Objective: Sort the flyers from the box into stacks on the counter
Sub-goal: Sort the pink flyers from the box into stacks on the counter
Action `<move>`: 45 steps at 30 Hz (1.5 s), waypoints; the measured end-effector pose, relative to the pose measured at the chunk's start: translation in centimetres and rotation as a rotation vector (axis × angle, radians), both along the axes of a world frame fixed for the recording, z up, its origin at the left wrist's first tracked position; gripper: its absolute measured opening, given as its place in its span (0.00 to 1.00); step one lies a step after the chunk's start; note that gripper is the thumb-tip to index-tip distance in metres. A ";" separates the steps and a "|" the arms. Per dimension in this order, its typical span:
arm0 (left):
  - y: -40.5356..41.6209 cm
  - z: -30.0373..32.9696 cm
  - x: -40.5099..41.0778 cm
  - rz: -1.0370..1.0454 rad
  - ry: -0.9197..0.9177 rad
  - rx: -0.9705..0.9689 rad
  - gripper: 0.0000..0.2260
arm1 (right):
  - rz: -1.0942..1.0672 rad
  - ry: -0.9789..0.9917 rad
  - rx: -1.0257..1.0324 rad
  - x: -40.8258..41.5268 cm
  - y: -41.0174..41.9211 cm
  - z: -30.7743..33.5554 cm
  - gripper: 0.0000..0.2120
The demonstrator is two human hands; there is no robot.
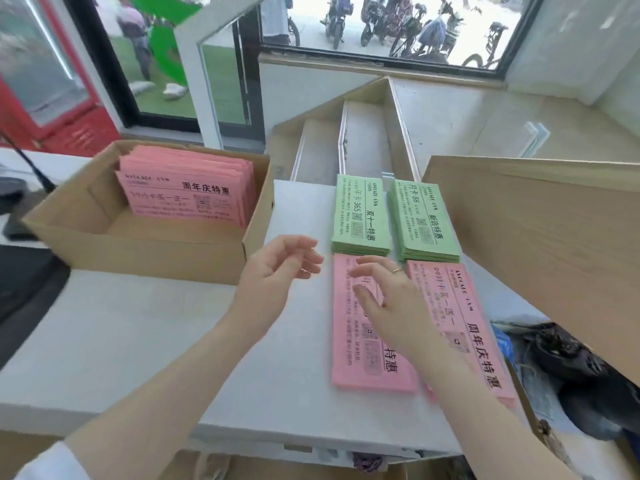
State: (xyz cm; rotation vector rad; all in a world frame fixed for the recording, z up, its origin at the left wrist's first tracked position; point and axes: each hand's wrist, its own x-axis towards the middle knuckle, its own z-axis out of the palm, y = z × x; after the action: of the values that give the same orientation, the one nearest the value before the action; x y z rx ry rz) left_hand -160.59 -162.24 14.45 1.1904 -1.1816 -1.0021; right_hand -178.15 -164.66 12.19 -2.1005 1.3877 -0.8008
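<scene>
A cardboard box (138, 251) stands on the white counter (145, 341) at the left, with a pack of pink flyers (187, 188) leaning upright inside it. Four stacks lie to the right: two green ones (360, 216) (422, 220) at the back, two pink ones (356, 368) (481, 344) in front. My left hand (277, 268) hovers empty between the box and the stacks, fingers relaxed. My right hand (391, 299), wearing a ring, is spread above the left pink stack and holds nothing.
A large wooden board (540, 237) stands close on the right of the stacks. Below it lie dark bags and clutter (571, 368). Steps (346, 140) descend behind the counter. A dark device with a cable (17, 202) sits at the far left.
</scene>
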 end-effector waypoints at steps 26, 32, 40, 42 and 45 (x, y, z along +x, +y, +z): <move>-17.5 -1.6 35.3 -0.311 -1.412 -0.151 0.26 | 0.137 0.887 -0.359 31.6 -12.7 0.8 0.29; -17.3 -1.7 35.4 -0.332 -1.411 -0.177 0.30 | 0.024 0.780 -0.380 31.7 -12.8 0.1 0.22; -16.6 -1.3 34.8 -0.337 -1.495 -0.462 0.25 | -0.101 0.781 0.026 30.5 -12.5 0.5 0.06; -15.5 -0.9 34.8 -0.315 -1.368 -0.608 0.12 | -0.133 0.747 -0.131 30.3 -11.1 2.0 0.07; -12.2 1.2 33.9 -0.235 -1.155 -0.650 0.09 | -0.151 0.674 -0.314 29.0 -8.0 5.1 0.07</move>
State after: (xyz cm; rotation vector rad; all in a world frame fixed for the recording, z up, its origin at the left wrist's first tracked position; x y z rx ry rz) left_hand -126.67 -174.45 15.65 1.0729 -2.3493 0.0741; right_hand -149.14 -172.70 17.26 -2.6872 1.8714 -0.3828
